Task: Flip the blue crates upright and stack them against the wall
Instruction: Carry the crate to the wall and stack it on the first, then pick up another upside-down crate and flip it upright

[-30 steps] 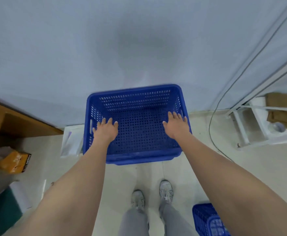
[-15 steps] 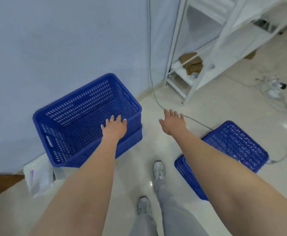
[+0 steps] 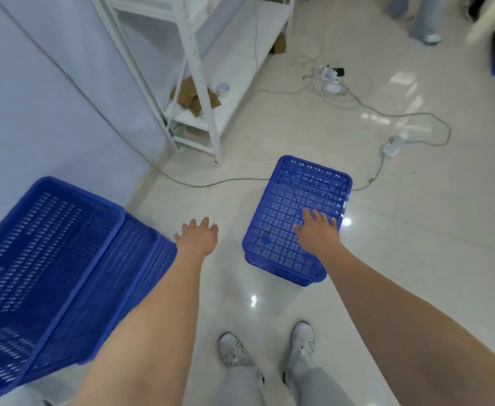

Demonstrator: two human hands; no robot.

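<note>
No legible markings. Right hand [image 3: 318, 234] and left hand [image 3: 199, 237] both splayed, empty. Upturned blue lattice-plastic crate [image 3: 296, 218] beneath right fingertips; upright crate stack [image 3: 50, 273] left of left fingers, by wall [image 3: 35, 106].

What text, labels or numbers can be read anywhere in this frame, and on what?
None. No lettering shows on the upside-down blue crate, the stacked crates by the wall, the white shelf frame or the shoes.
</note>
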